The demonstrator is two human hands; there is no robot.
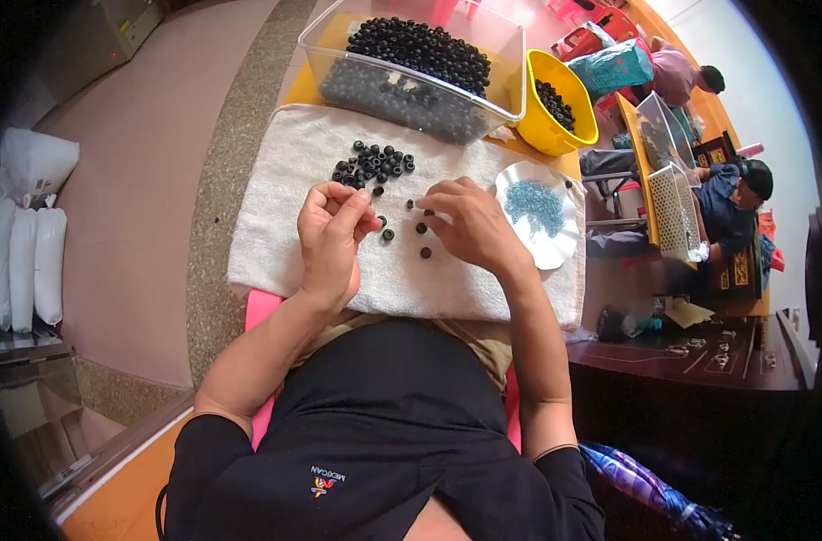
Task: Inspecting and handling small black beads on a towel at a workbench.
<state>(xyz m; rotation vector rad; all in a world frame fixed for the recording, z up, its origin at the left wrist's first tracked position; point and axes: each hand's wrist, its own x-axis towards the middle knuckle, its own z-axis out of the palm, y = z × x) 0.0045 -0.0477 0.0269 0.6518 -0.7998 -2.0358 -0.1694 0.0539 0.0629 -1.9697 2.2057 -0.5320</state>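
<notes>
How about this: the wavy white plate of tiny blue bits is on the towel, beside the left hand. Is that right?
Not quite: the head view shows the wavy white plate of tiny blue bits on the towel beside the right hand, not the left hand.

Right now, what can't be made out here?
Head view throughout:
Left hand: its own fingers hide whatever it may pinch.
Clear bin: far rim partly cut off by the upper edge.
Yellow tub: its wall hides the lower contents.
Blue pieces: too small to tell their shape.
</notes>
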